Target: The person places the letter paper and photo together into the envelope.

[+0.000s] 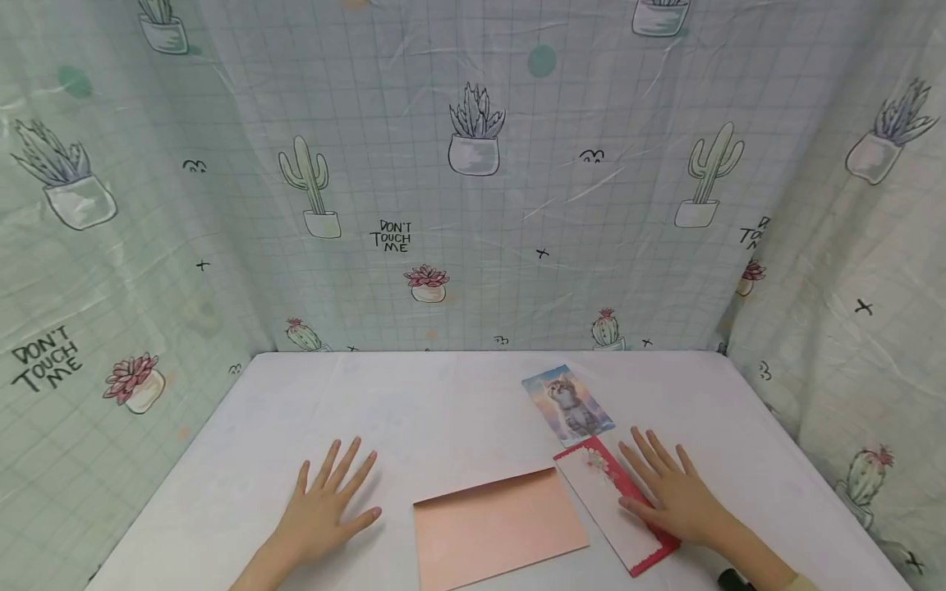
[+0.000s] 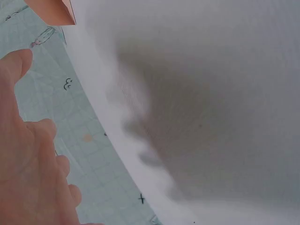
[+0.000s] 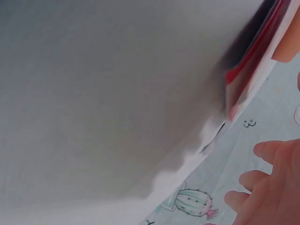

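Observation:
Fingers spread, my left hand (image 1: pixel 319 513) hovers over the white table to the left of a peach-coloured envelope (image 1: pixel 498 529). In the left wrist view the fingers of that hand (image 2: pixel 33 154) hold nothing, and its shadow falls on the table. My right hand (image 1: pixel 676 497) is also spread, overlapping the right edge of a red-and-white floral card or envelope (image 1: pixel 602 501) in the head view. Just beyond that lies a picture card of a kitten (image 1: pixel 567 405). The peach envelope lies with its darker open edge away from me.
The white table (image 1: pixel 384 394) ends at a back edge against a hanging cloth (image 1: pixel 517 246) printed with cacti, which also covers both sides. A small black object (image 1: pixel 732 579) shows beneath the right forearm at the near edge.

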`<action>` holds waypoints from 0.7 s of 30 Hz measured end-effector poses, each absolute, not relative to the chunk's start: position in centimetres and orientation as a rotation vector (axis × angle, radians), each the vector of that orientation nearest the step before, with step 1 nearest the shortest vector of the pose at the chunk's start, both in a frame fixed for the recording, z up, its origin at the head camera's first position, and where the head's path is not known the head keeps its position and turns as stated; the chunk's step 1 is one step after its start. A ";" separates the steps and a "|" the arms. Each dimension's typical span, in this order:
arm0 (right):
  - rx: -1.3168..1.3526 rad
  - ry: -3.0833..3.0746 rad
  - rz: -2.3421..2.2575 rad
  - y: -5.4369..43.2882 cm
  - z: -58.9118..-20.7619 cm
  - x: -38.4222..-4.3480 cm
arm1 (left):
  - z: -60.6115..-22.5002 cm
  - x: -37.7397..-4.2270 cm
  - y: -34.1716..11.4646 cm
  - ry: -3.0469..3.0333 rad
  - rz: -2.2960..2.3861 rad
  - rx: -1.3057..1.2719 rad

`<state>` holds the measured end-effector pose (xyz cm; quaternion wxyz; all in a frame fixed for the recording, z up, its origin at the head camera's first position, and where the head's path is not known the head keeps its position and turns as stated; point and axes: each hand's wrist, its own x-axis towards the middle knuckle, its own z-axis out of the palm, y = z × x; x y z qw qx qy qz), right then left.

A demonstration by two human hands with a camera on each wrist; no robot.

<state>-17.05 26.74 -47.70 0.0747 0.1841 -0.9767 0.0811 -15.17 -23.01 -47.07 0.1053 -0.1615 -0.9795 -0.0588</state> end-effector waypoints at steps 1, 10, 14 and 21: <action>0.550 -2.942 0.265 26.6 -47.6 -17.0 | -47.1 -15.1 -23.0 -2.876 -0.165 -0.479; 0.543 -2.987 0.452 25.4 -47.3 -16.4 | -47.1 -14.1 -22.0 -2.813 -0.267 -0.527; 0.547 -2.993 0.537 24.7 -47.0 -15.9 | -46.8 -13.5 -21.1 -2.791 -0.330 -0.541; 0.617 -2.945 0.649 23.0 -46.2 -14.9 | -46.0 -12.8 -19.0 -2.737 -0.349 -0.596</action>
